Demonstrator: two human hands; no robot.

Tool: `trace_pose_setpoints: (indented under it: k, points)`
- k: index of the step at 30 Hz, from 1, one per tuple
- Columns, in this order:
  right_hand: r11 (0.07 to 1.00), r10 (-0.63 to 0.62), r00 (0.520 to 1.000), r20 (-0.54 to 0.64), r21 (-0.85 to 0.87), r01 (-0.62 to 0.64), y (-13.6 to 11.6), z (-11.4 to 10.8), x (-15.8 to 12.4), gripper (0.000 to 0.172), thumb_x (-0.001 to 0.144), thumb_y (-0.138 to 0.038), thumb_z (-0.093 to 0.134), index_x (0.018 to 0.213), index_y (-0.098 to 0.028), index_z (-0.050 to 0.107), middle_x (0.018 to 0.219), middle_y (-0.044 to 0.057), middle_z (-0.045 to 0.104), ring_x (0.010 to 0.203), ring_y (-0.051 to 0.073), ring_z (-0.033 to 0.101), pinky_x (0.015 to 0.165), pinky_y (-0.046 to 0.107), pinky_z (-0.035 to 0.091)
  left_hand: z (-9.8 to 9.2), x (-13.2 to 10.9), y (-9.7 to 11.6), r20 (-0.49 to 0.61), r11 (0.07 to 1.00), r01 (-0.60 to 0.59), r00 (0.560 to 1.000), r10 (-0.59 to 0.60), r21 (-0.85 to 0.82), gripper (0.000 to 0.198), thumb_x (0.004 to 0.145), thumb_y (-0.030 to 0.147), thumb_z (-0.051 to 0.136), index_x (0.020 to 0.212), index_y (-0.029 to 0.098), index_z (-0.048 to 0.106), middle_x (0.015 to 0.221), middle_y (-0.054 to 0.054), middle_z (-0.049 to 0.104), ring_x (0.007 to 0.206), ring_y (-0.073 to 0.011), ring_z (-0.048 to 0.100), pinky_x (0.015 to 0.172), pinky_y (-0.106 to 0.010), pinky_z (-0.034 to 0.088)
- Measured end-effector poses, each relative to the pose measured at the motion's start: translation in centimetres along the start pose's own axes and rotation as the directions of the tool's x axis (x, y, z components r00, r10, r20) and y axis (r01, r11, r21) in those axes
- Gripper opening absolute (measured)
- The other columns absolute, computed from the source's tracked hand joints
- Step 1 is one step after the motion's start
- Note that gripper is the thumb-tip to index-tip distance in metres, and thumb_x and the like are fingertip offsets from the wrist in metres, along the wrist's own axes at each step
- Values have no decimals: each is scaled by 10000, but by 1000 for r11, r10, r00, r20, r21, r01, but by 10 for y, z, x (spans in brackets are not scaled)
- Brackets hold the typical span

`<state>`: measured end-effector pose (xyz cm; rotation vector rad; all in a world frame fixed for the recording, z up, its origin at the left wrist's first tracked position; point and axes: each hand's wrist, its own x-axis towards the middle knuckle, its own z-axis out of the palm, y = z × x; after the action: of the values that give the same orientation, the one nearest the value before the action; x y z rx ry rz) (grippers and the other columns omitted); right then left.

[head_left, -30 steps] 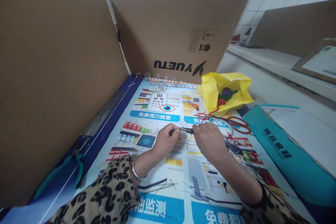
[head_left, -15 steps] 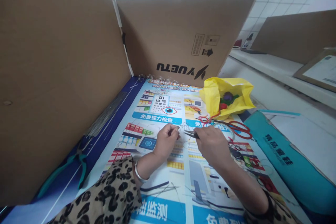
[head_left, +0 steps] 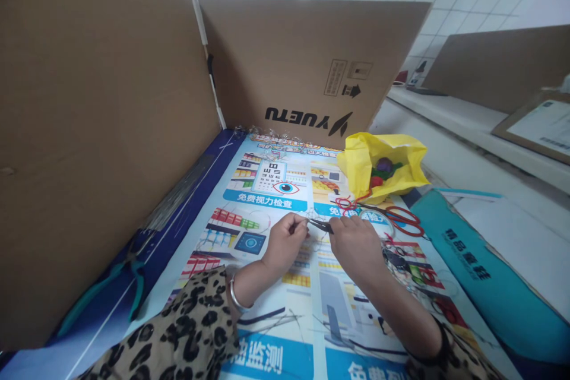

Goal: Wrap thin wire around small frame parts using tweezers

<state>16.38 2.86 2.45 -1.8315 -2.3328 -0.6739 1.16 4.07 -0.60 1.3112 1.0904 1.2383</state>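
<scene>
My right hand (head_left: 358,249) is closed around dark needle-nose pliers (head_left: 320,225), whose narrow jaws point left. Their tips are at the fingertips of my left hand (head_left: 287,240), which is pinched shut. A thin wire (head_left: 315,212), faint against the printed sheet, shows by those fingertips. How the jaws meet the wire is too small to make out. The pliers' handles are mostly hidden in my right palm.
Teal-handled pliers (head_left: 133,270) and a bundle of straight wires (head_left: 178,196) lie at left by the cardboard. Tangled wire bits (head_left: 285,138) lie at the back. Red-handled scissors (head_left: 403,221), a yellow bag (head_left: 356,163) with yarn balls and a teal box (head_left: 463,249) are at right.
The pliers' tips have moved left, closing the small gap to my left fingertips. My left hand has shifted slightly right, and the camera view has moved a little.
</scene>
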Motion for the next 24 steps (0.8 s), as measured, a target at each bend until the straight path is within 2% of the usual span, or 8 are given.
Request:
trace_pose_setpoints:
  k: [14,24]
  points:
    - [998,-56,998,-2,-13,56,0,4,-1,170,813,-147,443,853,-157,608,748,79,614,750,219,500,678,334,257,1,-1,1,45,1000,1,999,-3,24,121,753,249,473,671,171,515,620,22,547,618,-112,509,632,-227,394]
    - [995,-96,995,26,-24,97,1,11,-3,135,764,-87,472,799,-146,588,727,83,616,733,225,529,680,330,287,-1,-1,1,78,999,42,996,-43,16,113,737,237,473,649,172,500,598,27,542,593,-106,499,609,-223,394]
